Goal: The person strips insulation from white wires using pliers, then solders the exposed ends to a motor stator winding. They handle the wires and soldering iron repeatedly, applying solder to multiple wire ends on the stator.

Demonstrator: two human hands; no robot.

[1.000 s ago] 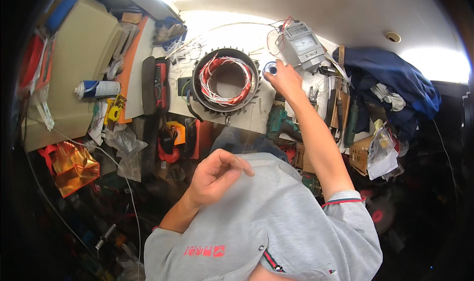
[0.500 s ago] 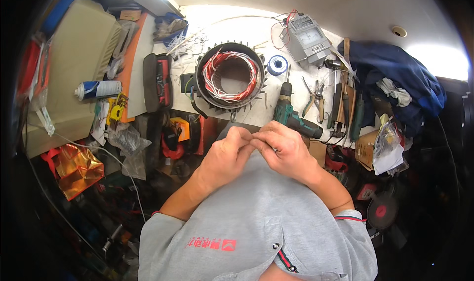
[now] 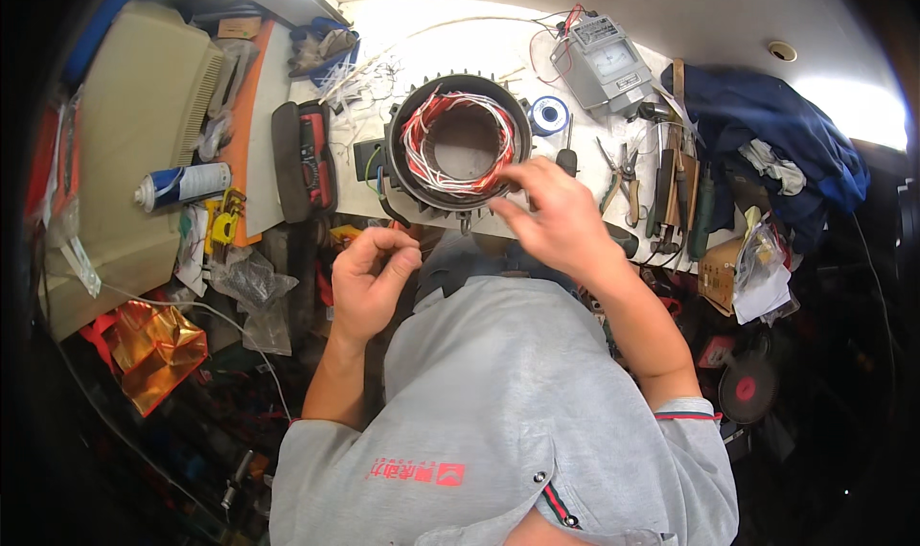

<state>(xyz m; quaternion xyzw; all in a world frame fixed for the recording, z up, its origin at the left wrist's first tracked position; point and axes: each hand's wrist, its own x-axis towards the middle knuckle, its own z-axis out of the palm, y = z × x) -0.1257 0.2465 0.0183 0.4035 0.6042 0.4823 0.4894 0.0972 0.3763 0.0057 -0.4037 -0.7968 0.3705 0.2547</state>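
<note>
A motor stator in a finned black housing stands at the bench's front edge, its opening up. Inside it runs a ring of copper-red windings bound with white cord. My right hand reaches over the right front of the rim, thumb and index finger apart, fingertips close to the windings. In front of the bench, below the housing's left side, my left hand is closed in a pinch. Whatever it may hold is too small to make out. A screwdriver-like shaft rises behind my right hand, which covers most of the green power drill.
Right of the stator are a solder spool, a grey analogue meter, pliers and other hand tools. A red multimeter in its black case lies to the left. Farther left are a spray can and yellow hex keys.
My hands were together in front of the bench and have parted. The right has gone up to the stator's rim, the left to the left. The view has shifted slightly.
</note>
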